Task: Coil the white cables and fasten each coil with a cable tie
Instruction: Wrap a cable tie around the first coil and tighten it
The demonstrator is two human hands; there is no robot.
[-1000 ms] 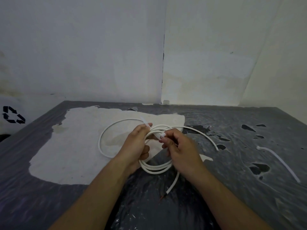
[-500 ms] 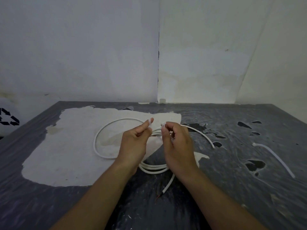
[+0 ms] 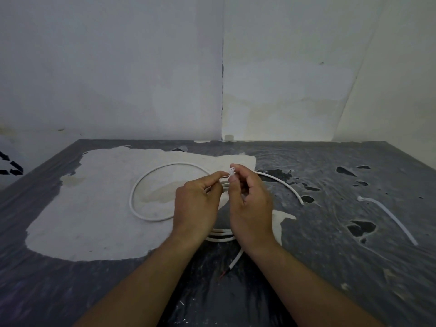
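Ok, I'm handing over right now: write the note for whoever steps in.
Left hand: pinches the tail of the cable tie.
Right hand: pinches the tie's head.
Cable coil: on the table under both hands, with one stripped end near the wrists.
Spare tie: lies to the right.
Done: coil wound.
Left: close the tie and pull it tight.

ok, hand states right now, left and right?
Left hand: pinching the tail of the cable tie.
Right hand: pinching the cable tie's head end.
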